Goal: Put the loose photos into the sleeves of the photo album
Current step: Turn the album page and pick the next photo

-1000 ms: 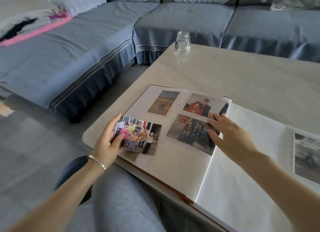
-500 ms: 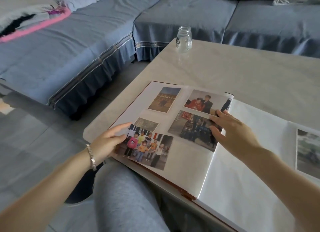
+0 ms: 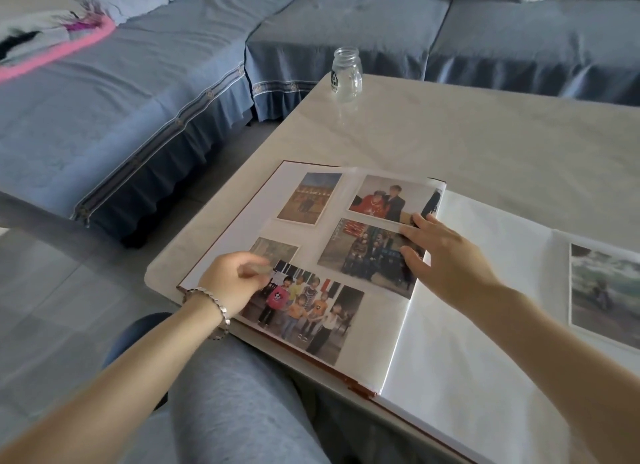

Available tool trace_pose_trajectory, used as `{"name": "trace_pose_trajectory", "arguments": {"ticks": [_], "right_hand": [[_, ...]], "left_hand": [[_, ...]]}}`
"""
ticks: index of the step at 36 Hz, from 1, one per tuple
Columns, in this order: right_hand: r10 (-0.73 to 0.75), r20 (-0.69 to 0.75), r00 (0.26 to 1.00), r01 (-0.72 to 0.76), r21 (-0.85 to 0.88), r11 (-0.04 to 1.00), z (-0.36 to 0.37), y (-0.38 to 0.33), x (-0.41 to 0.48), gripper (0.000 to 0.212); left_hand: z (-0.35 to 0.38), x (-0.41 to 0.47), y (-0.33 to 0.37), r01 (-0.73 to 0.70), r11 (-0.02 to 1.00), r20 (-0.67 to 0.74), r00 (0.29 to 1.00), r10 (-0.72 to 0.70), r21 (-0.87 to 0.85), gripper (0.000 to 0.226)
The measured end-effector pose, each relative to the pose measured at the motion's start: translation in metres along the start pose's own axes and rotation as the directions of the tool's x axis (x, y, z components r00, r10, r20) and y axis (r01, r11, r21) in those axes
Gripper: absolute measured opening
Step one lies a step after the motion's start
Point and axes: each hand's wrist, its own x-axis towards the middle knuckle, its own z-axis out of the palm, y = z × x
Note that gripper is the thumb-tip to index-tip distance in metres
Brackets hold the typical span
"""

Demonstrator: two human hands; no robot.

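Observation:
The photo album [image 3: 450,325] lies open on the table, near its front left corner. Its left page bears a building photo [image 3: 308,199], a photo of a pair in red and black [image 3: 388,200], a group photo [image 3: 370,256] and a small photo [image 3: 277,250] that is partly covered. My left hand [image 3: 232,287] pinches the upper left corner of a loose photo of children [image 3: 308,314], which lies slanted over the page's lower part. My right hand [image 3: 446,256] rests with straight fingers on the clear film over the group photo. Another photo [image 3: 606,290] sits on the right page.
A clear glass jar [image 3: 346,74] stands at the table's [image 3: 450,134] far left corner. A blue-grey sofa [image 3: 173,65] runs along the left and back. My knee in grey trousers [image 3: 235,404] is under the album's near edge.
My left hand has drawn the children photo down and to the right across the left page, uncovering the small photo behind it. My right hand has stayed on the film.

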Motion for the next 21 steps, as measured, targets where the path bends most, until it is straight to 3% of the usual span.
{"name": "trace_pose_trajectory", "arguments": {"ticks": [9, 15, 21], "right_hand": [[-0.003, 0.0, 1.0, 0.003, 0.012, 1.0, 0.001, 0.002, -0.001, 0.042], [-0.006, 0.015, 1.0, 0.006, 0.004, 1.0, -0.001, 0.002, -0.002, 0.043], [-0.001, 0.003, 1.0, 0.001, 0.007, 1.0, -0.001, 0.002, -0.003, 0.042]], "left_hand": [[0.008, -0.005, 0.011, 0.234, 0.915, 0.231, 0.959, -0.162, -0.33, 0.016], [0.01, -0.011, 0.018, 0.172, 0.96, 0.2, 0.971, -0.128, -0.222, 0.004], [0.006, -0.014, 0.024, 0.153, 0.981, 0.192, 0.973, -0.129, -0.118, 0.029]]}}
